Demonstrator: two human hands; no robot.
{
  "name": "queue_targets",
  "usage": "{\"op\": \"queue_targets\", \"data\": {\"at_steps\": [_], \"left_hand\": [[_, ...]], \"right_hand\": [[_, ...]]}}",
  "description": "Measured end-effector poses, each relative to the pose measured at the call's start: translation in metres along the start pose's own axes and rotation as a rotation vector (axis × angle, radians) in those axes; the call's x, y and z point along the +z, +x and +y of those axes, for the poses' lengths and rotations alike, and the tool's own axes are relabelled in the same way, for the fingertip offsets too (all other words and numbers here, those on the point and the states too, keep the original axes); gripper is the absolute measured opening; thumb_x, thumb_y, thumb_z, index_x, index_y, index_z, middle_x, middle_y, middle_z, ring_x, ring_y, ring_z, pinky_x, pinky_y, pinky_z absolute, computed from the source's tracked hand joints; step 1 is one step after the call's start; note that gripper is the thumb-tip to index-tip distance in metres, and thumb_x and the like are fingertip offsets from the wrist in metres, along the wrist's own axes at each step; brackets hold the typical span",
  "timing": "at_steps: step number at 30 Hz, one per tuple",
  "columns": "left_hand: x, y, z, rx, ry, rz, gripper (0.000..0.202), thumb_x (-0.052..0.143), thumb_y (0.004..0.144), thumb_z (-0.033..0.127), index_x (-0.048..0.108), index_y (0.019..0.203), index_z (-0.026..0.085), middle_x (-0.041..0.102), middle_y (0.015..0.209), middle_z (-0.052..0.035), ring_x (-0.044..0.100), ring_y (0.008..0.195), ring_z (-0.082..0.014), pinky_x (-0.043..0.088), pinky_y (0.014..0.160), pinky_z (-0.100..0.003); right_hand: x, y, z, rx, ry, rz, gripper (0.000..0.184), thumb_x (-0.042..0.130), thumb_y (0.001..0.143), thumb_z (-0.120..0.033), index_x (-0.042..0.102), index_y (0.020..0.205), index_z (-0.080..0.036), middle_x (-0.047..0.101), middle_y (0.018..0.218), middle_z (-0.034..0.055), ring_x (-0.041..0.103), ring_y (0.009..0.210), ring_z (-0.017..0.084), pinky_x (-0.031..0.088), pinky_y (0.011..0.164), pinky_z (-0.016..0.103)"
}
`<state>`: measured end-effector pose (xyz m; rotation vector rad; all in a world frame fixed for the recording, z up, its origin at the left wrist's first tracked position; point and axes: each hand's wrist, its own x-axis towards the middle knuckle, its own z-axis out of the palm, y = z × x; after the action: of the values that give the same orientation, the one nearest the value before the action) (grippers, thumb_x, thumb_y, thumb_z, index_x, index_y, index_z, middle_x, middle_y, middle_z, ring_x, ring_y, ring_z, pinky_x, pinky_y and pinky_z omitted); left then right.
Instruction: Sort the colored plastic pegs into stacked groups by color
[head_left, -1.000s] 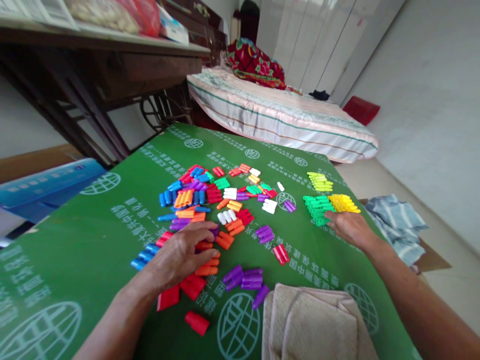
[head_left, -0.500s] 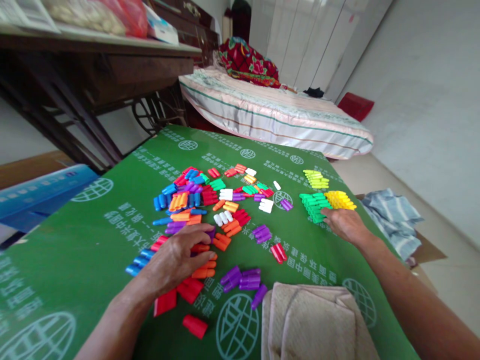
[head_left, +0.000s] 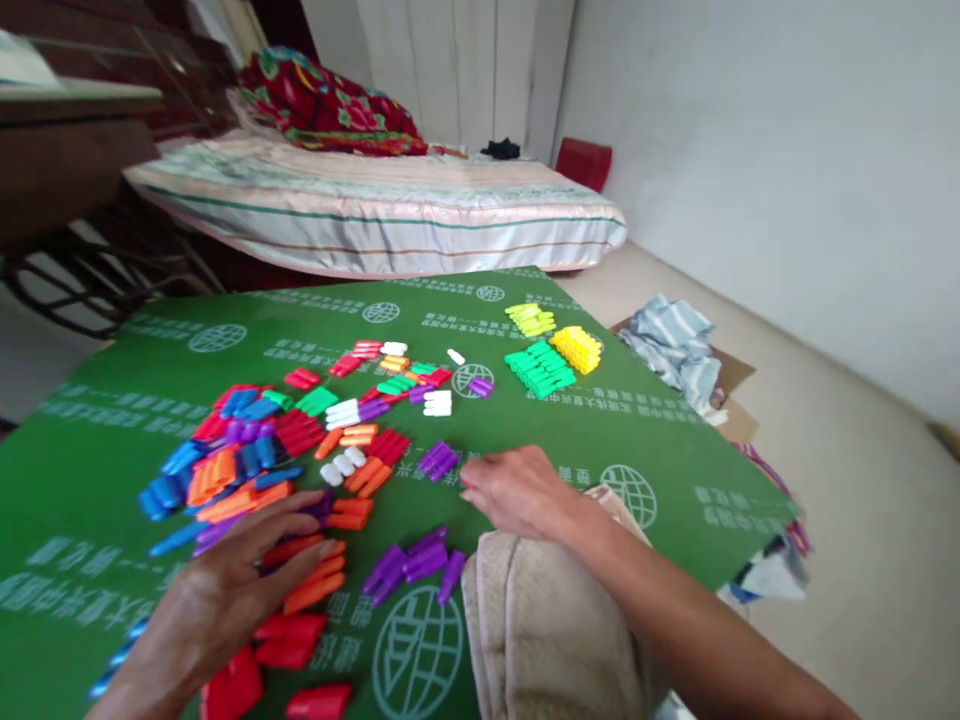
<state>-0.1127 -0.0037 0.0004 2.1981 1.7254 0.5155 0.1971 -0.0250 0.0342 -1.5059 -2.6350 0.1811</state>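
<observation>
Small tube-shaped plastic pieces, like pen caps, lie in coloured groups on a green printed table. My left hand (head_left: 232,575) rests over the near left pile, thumb and fingers apart, at a purple piece (head_left: 321,508) and some orange pieces (head_left: 319,580). Its palm hides part of the pile. My right hand (head_left: 517,488) is closed at the middle of the table, with a bit of red piece (head_left: 466,484) showing at the fingertips. Just left of it lie purple pieces (head_left: 439,460). Neat green (head_left: 540,369), yellow (head_left: 576,349) and lime (head_left: 530,319) groups sit at the far right.
A folded beige cloth (head_left: 555,610) lies at the table's near edge, under my right forearm. Beyond the table stands a bed (head_left: 390,210) with a red floral blanket (head_left: 337,110). Striped fabric (head_left: 667,345) lies off the right edge, and a dark wooden desk (head_left: 75,150) stands at left.
My right hand has left the green group and come back toward me, onto the red pieces near the cloth. The left hand stays at the pile. The view has turned right.
</observation>
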Motion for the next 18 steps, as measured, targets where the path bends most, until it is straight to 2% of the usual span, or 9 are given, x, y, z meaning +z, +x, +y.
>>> {"op": "queue_targets", "data": {"at_steps": [4,8,10,14,18], "left_hand": [[0.001,0.009,0.002,-0.150,-0.088,-0.059,0.059,0.056,0.052,0.074,0.066,0.083,0.026,0.061,0.125,-0.0045,0.057,0.114,-0.0287,0.042,0.103,-0.038],[0.000,0.016,0.012,-0.226,-0.047,-0.086,0.054,0.054,0.052,0.069,0.064,0.081,0.025,0.059,0.127,-0.0050,0.052,0.121,-0.0291,0.037,0.106,-0.038],[0.000,0.019,0.015,-0.236,0.000,-0.101,0.052,0.054,0.054,0.067,0.064,0.084,0.025,0.059,0.128,-0.0033,0.054,0.118,-0.0280,0.040,0.104,-0.037],[0.002,0.023,0.013,-0.224,0.092,-0.101,0.051,0.051,0.060,0.065,0.063,0.092,0.028,0.060,0.126,-0.0003,0.063,0.102,-0.0237,0.049,0.091,-0.033],[0.000,0.025,0.017,-0.151,0.162,-0.085,0.046,0.049,0.064,0.061,0.066,0.089,0.026,0.062,0.124,-0.0012,0.066,0.097,-0.0227,0.051,0.086,-0.031]], "right_hand": [[0.010,0.008,-0.006,0.018,0.049,0.030,0.020,0.044,0.090,-0.031,0.058,0.100,-0.021,0.072,0.090,0.0051,0.067,0.079,0.020,0.046,0.060,0.028],[0.028,0.009,0.002,0.062,0.085,0.085,0.021,0.040,0.091,-0.027,0.058,0.100,-0.023,0.071,0.093,0.0033,0.066,0.079,0.018,0.048,0.063,0.028],[0.036,0.008,0.004,0.071,0.090,0.137,0.021,0.039,0.091,-0.026,0.057,0.102,-0.024,0.071,0.094,0.0016,0.066,0.079,0.018,0.048,0.062,0.028],[0.045,0.006,0.004,0.034,0.061,0.208,0.021,0.037,0.090,-0.023,0.056,0.100,-0.022,0.070,0.091,0.0018,0.066,0.077,0.018,0.048,0.059,0.028],[0.049,0.007,0.004,0.017,0.051,0.248,0.021,0.036,0.090,-0.022,0.056,0.096,-0.020,0.070,0.089,0.0026,0.066,0.077,0.019,0.048,0.057,0.029]]}}
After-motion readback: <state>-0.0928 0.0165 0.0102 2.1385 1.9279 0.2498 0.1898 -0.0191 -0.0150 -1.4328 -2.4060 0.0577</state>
